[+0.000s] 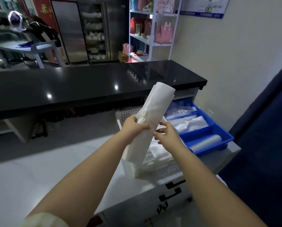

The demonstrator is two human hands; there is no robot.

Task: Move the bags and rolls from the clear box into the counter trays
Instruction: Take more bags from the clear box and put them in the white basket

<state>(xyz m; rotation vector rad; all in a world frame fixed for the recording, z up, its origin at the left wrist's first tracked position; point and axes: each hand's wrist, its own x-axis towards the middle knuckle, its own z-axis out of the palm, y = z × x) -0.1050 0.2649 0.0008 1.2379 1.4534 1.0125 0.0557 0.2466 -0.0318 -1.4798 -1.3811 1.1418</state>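
A long white roll of folded bags (155,110) tilts up and to the right in front of me. My left hand (134,126) is closed around its middle. My right hand (165,133) hovers beside the roll with fingers apart, fingertips touching or nearly touching it. Below the roll sits a white perforated tray (153,163) holding white bags. To the right stands a blue divided tray (218,130) with clear bags in its far compartments and a clear roll (205,143) in the near one. The clear box is not in view.
A black countertop (88,86) runs across at a higher level behind the trays. The trays rest on a white counter (55,169). A white shelf with pink bags (155,27) stands at the back. A dark blue curtain (268,128) hangs on the right. A person bends at the far left.
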